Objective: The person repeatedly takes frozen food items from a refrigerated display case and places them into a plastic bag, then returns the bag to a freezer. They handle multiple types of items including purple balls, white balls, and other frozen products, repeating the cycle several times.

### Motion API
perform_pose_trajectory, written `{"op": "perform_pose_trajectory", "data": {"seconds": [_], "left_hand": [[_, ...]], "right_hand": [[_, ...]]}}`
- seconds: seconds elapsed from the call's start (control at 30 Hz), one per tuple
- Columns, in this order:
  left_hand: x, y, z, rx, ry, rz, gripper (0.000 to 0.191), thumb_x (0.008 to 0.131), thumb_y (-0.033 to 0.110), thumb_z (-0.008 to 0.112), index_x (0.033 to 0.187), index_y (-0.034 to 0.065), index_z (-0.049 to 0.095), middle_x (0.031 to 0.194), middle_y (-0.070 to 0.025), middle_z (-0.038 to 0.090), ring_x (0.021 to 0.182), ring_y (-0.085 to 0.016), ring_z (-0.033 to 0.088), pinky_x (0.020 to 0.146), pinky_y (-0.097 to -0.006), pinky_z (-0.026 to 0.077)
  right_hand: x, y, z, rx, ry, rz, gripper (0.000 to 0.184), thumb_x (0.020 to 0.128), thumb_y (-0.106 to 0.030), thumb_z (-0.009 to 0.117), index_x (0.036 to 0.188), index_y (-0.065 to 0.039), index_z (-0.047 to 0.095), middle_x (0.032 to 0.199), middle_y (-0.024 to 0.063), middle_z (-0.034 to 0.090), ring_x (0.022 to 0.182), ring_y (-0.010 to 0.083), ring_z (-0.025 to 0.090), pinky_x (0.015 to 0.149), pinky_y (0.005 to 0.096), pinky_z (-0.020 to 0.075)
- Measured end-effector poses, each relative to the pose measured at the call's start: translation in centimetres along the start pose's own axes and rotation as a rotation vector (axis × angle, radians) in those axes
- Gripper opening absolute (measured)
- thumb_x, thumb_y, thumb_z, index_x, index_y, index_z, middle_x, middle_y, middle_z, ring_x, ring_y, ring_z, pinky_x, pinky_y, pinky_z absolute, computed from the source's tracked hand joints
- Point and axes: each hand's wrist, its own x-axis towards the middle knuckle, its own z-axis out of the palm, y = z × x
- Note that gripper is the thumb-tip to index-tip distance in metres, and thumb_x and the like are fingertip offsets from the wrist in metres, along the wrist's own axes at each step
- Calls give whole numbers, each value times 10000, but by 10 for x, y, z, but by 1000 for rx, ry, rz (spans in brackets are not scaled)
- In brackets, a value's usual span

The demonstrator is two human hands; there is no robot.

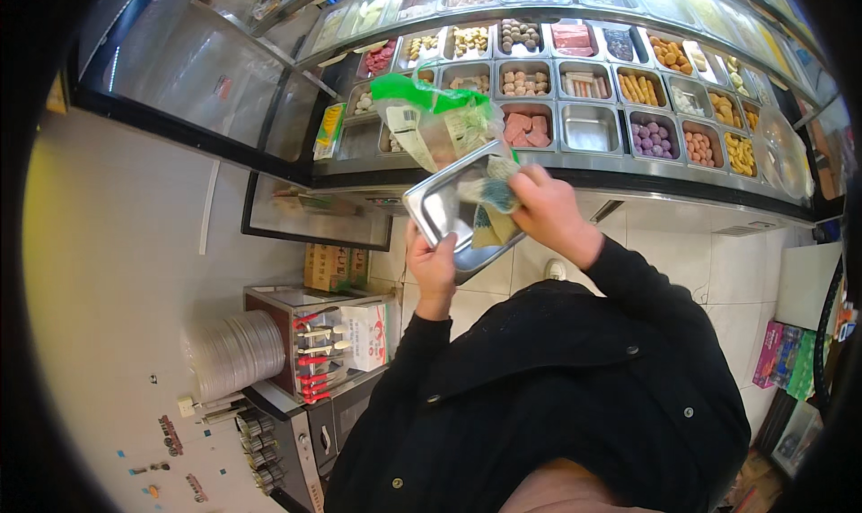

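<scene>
A shiny metal food pan (431,200) is tilted in front of me, over the front edge of the display counter. My left hand (432,264) grips its near left corner, thumb over the rim. In my right hand (555,207) is a bunched beige-and-teal cloth (495,193), blurred, which hangs into the pan and hides its right side. Just beyond the pan, a clear plastic bag (441,119) with a green top and printed labels lies on the counter's food pans.
The refrigerated counter (687,190) holds rows of food pans, among them purple balls (652,139) and pink meat slices (527,130). One metal pan (590,128) is bare. Lower left stand cartons (330,267) and a cabinet with red-handled tongs (316,378). A clear bowl (781,153) sits far right.
</scene>
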Motion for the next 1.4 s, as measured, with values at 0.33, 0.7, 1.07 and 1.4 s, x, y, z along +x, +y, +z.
{"op": "perform_pose_trajectory", "data": {"seconds": [0.33,0.7,1.07,1.4], "left_hand": [[-90,-10,-77,-45,61,-28,293,593,-83,535,849,-1,650,1216,-93,462,1146,-207,443,936,-302,377],[-89,25,-133,-42,-65,139,271,547,-82,505,769,-6,640,1235,-78,453,1128,-193,457,889,-290,398],[-57,15,-175,350,138,330,272,646,-31,509,851,4,684,1357,-156,412,1216,-233,455,927,-295,387],[-75,-10,-148,-225,29,-191,161,884,75,574,878,-70,643,1225,-39,471,1041,-121,509,814,-247,418]], "right_hand": [[-49,-102,122,332,117,319,247,670,-63,624,916,-44,613,826,158,618,745,359,604,650,386,502],[-57,-174,109,375,-549,-186,236,647,-128,661,871,-57,643,925,130,643,879,327,598,750,404,476],[-119,-79,8,-370,-1165,413,252,718,-199,555,872,-42,677,866,177,660,828,321,646,690,401,510],[-110,-140,26,309,-83,362,293,673,-40,673,946,-35,567,956,101,600,820,203,611,723,346,504]]}}
